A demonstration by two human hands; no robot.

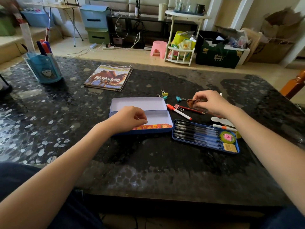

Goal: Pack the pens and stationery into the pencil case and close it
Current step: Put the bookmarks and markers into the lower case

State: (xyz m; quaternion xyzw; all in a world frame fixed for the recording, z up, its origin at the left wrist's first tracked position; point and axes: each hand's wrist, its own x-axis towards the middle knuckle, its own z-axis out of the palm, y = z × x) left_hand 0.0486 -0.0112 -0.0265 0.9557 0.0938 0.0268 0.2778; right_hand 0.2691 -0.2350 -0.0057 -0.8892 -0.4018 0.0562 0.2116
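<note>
Right hand (212, 103) pinches a brown object (191, 102), possibly leather; left hand (130, 119) loosely curled, empty.

A dark, pebble-patterned table (148, 162) carries everything. Near its far left corner stands a blue pen holder (44, 68), with a magazine (109, 77) lying flat toward the far edge. At the middle lies an open pencil case (140, 111), lid laid back. Right of it, toward the far edge, sit binder clips (165, 94), a red-capped marker (179, 111) and a red pencil (191, 109). Toward the right edge rests a blue tray (206, 137) of black pens, an orange-banded marker (224, 127) just beyond it
</note>
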